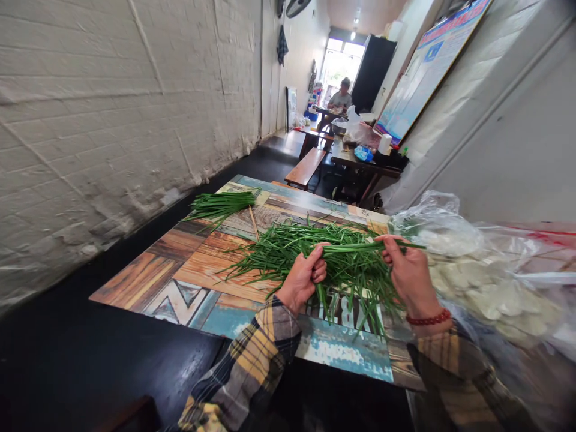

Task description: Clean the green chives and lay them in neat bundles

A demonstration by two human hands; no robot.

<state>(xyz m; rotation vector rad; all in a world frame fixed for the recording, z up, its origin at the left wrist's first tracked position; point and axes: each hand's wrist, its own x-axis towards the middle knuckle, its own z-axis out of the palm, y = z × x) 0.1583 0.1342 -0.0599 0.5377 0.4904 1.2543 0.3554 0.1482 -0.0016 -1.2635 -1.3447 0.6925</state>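
Note:
A few long green garlic chives (353, 247) stretch level between my two hands, above a loose heap of the same greens. My left hand (306, 273) is closed round their left end. At the other end my right hand (407, 270), with a red bead bracelet on its wrist, pinches them between thumb and fingers. The tangled chive heap (283, 246) spreads over the middle and right of the patterned board (180, 258). A neat bundle of chives (222, 204) lies apart at the board's far left, with a thin wooden stick (253, 223) beside it.
Clear plastic bags (490, 282) with pale flat pieces inside crowd the right side, close to my right arm. Beyond the board stand a wooden bench (306, 167) and a cluttered table (355, 157). A person (341, 99) sits farther back. A white wall (112, 108) runs along the left.

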